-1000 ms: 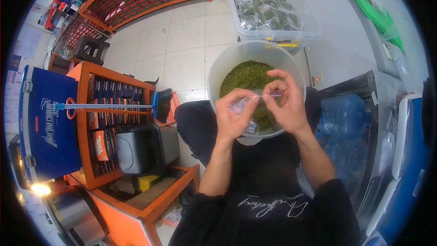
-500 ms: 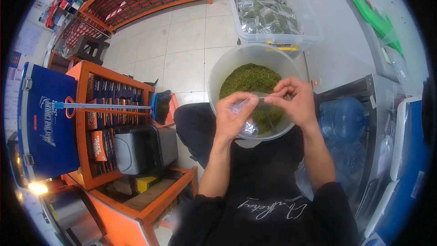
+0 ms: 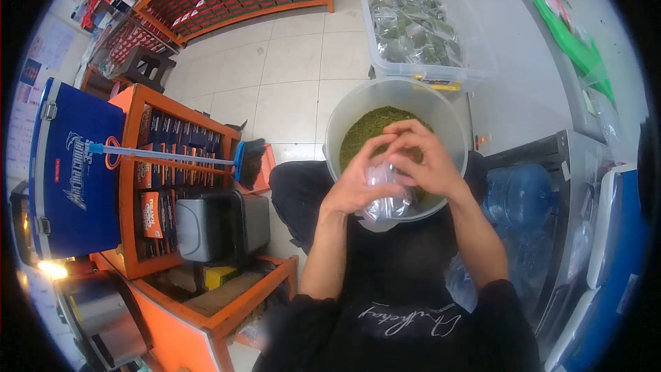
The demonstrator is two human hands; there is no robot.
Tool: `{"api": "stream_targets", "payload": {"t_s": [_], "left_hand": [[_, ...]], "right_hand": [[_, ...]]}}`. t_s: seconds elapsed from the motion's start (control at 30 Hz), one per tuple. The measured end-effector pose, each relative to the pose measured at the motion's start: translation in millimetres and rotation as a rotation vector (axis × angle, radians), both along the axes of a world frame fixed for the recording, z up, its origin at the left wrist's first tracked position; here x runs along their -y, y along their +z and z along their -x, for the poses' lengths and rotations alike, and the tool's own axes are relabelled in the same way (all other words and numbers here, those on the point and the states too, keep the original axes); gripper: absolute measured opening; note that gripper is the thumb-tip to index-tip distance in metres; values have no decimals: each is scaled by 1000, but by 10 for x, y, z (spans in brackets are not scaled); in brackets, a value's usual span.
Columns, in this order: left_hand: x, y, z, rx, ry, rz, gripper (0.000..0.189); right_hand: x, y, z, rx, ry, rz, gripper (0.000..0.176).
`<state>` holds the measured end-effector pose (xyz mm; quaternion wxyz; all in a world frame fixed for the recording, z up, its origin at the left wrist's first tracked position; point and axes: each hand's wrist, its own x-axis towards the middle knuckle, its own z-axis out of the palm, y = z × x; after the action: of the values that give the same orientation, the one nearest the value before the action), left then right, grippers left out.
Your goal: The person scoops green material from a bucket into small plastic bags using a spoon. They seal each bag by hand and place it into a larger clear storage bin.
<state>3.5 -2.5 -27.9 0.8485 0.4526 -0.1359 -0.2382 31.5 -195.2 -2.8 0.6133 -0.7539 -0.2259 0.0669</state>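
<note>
My left hand point(image 3: 352, 184) is closed around a bunch of clear plastic bags point(image 3: 387, 196), its thumb lying across them. My right hand point(image 3: 435, 169) meets it from the other side, fingers curled and fingertips at the top of the bags; the exact pinch is partly hidden. Both hands are above the near part of a translucent round tub point(image 3: 335, 120) between my knees. Inside the tub lies a heap of dried, chopped green herb point(image 3: 368, 127), partly covered from view by my fingers.
Beyond the tub stands a clear plastic bin point(image 3: 475, 72) with many filled bags point(image 3: 413, 27). At left are an orange shelf point(image 3: 127, 186) of boxes, a broom point(image 3: 172, 157), a grey bin point(image 3: 255, 220) and a blue cooler point(image 3: 79, 165). A blue water jug point(image 3: 520, 196) is at right.
My hands have come closer together and turned inward over the bags, which now show more fully. Before, both hands pinched a bag's edge between them. The view has shifted slightly.
</note>
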Motion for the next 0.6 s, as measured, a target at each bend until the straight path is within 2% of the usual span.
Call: {"api": "stream_targets", "payload": {"t_s": [0.03,0.07,0.1,0.13,0.17,0.2,0.23,0.27,0.33,0.37,0.43,0.5,0.57,0.6], "left_hand": [[-4,14,11,4,-61,-49,77],[-2,-8,4,98,-99,-218,77],[-6,-40,6,98,-108,-219,77],[-9,-63,-1,275,-202,-427,72],[-3,-80,-1,455,-292,-634,66],[31,-44,22,502,-222,-649,50],[50,-6,19,511,-223,-646,50],[69,40,6,338,-108,-584,44],[137,25,-41,60,170,-493,27],[136,23,-52,61,169,-491,27],[124,169,-63,269,253,-561,27],[154,224,-46,293,271,-544,22],[120,267,-63,389,228,-653,11],[118,275,-66,392,228,-654,11]], "right_hand": [[11,-20,-19,-3,-3,-3,17],[45,-33,-62,-86,-89,-173,15],[74,-26,-99,-164,-176,-342,12],[93,42,-128,-24,-283,-326,12],[155,71,-148,-16,-289,-325,12],[251,92,-158,-16,-335,-277,11],[323,121,-169,-16,-378,-229,11],[363,150,-159,-6,-380,-226,11],[408,201,-61,21,-325,57,10],[401,232,-25,22,-326,58,10],[351,316,36,87,-197,175,9],[327,371,43,41,-120,208,12],[292,385,19,169,-55,242,14],[263,387,-4,173,-56,240,14]]}}
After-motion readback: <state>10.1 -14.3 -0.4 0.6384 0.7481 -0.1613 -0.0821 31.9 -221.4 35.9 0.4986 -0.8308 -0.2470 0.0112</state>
